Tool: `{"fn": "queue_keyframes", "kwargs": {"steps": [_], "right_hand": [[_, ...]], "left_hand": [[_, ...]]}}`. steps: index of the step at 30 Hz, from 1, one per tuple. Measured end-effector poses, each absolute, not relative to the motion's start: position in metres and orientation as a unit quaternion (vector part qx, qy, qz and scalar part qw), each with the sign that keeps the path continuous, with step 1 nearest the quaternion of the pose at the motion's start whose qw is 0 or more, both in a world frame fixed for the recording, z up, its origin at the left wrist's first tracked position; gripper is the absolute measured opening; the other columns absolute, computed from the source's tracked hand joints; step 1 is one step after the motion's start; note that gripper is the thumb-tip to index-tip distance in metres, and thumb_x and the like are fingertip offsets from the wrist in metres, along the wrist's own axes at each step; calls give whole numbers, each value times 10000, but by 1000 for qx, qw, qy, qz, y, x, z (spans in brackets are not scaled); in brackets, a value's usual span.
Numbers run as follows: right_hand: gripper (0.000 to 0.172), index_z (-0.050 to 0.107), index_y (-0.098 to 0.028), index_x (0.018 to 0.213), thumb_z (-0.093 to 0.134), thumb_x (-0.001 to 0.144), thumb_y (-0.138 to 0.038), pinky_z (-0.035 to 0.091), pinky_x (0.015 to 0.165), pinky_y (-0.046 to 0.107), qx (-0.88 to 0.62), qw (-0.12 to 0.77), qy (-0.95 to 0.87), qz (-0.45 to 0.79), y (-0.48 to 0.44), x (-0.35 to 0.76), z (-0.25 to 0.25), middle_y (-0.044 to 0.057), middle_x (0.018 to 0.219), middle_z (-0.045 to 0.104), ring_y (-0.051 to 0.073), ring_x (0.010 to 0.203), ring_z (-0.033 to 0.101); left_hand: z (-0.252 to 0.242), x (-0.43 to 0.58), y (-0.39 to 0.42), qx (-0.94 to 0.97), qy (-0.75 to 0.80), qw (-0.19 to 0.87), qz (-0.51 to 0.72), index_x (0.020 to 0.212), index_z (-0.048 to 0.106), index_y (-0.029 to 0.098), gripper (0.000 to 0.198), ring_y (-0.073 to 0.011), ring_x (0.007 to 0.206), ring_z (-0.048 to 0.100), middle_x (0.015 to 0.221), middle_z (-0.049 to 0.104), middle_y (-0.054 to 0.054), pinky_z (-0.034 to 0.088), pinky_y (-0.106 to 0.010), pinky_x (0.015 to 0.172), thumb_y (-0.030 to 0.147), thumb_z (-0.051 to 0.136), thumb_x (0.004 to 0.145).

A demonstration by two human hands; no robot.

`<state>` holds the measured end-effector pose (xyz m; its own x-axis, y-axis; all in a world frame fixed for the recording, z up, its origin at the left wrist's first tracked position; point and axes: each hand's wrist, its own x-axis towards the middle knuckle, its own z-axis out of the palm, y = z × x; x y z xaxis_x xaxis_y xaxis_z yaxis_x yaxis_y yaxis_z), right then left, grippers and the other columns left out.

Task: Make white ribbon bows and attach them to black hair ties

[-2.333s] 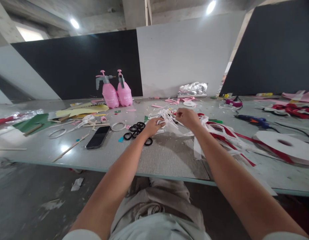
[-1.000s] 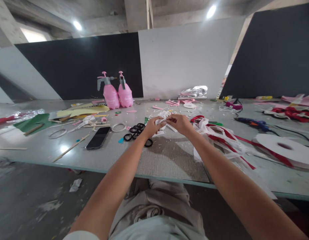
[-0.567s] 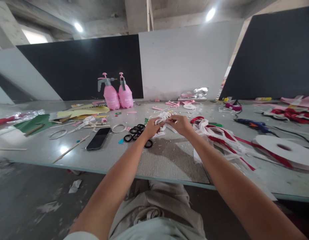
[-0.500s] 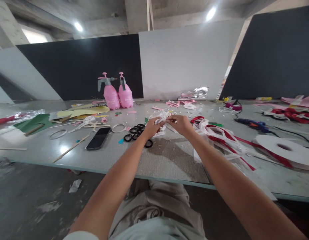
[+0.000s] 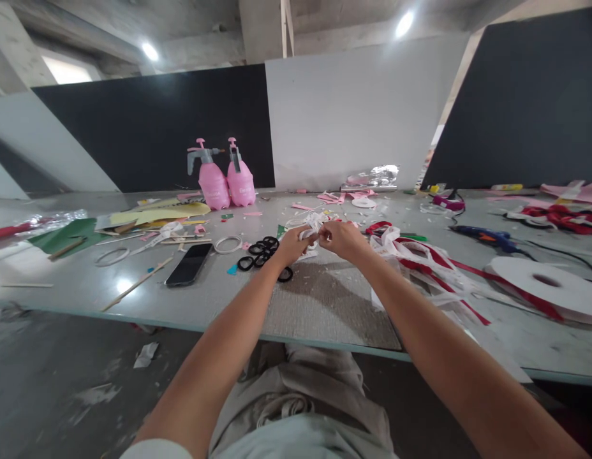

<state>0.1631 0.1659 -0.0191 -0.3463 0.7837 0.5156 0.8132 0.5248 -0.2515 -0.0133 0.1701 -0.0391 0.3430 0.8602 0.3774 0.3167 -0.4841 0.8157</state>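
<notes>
White ribbon (image 5: 314,220), bunched up, is pinched in my left hand (image 5: 294,246) above the far end of a grey-brown board (image 5: 337,312). Close beside it on the right, my right hand (image 5: 341,239) is closed, thumb and fingers curled together at the ribbon; what its fingertips grip is too small to make out. Several black rings (image 5: 261,255) lie just left of my left hand. To the right of my right hand, red and white ribbons (image 5: 432,258) lie in a loose tangle.
A phone (image 5: 189,264), a white ring (image 5: 228,244) and thin sticks lie leftward. Two pink spray bottles (image 5: 241,185) stand behind. On the right are a large ribbon spool (image 5: 559,299) and a blue glue gun (image 5: 487,238) with its cord. The table's front edge runs below my forearms.
My right hand has curled its fingers in more and shifted slightly at the ribbon. My left hand stays nearly in place, still holding the white ribbon.
</notes>
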Motion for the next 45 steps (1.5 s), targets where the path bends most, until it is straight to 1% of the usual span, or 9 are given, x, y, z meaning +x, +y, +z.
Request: {"fn": "queue_keyframes", "kwargs": {"steps": [12,18,24,28,31,34,37,41,45], "right_hand": [[125,669,-192,756,596,732,-291,334,574,259,-538,290,-790,-48,165,154,-15,73,770,703,177,675,591],[135,666,-180,751,552,728,-247,354,591,269,-587,390,-707,-60,189,208,-20,65,702,671,183,638,561],[272,656,-164,790,440,839,-322,380,594,267,-559,485,-672,21,196,228,-23,57,652,643,170,605,545],[347,682,-164,910,496,840,-449,403,606,246,-452,448,-759,136,187,190,-25,42,752,672,154,659,567],[342,695,-170,856,571,794,-482,392,585,240,-403,407,-799,184,182,173,-29,28,728,659,141,638,548],[330,680,-157,799,567,805,-466,354,548,235,-404,446,-779,175,180,170,-31,17,659,619,121,583,499],[302,680,-156,856,555,819,-428,345,544,232,-405,470,-768,158,177,172,-30,9,652,605,115,570,487],[224,670,-168,904,549,806,-329,375,603,235,-427,485,-756,101,171,175,-25,13,692,621,125,614,521],[174,655,-181,874,525,773,-239,395,640,238,-420,490,-759,84,168,175,-23,25,776,656,140,678,556]], "left_hand": [[-36,-7,170,753,398,310,422,672,532,165,314,-73,447,416,500,461,41,321,-204,479,438,535,827],[-37,-14,169,763,376,315,420,685,539,165,284,-79,447,407,489,448,39,332,-213,498,404,536,839],[-40,-15,174,730,375,324,471,755,537,169,319,-68,438,401,580,508,29,330,-213,480,480,545,829],[-38,-15,171,742,384,301,461,706,535,168,361,-77,452,394,493,438,49,332,-212,499,512,567,810],[-36,-16,169,741,386,291,466,680,527,166,380,-76,454,395,478,425,52,329,-214,502,520,561,814],[-35,-17,171,733,384,297,476,684,544,156,386,-63,449,382,500,439,50,315,-210,490,524,584,797],[-36,-17,174,705,368,346,498,811,604,144,403,-49,438,361,548,487,44,278,-200,454,545,602,772],[-38,-17,175,628,369,479,490,914,621,127,572,-61,372,356,524,516,16,231,-214,389,663,449,812],[-37,-16,170,577,354,608,416,977,608,134,632,-96,397,470,608,596,-27,322,-233,389,707,400,808]]}}
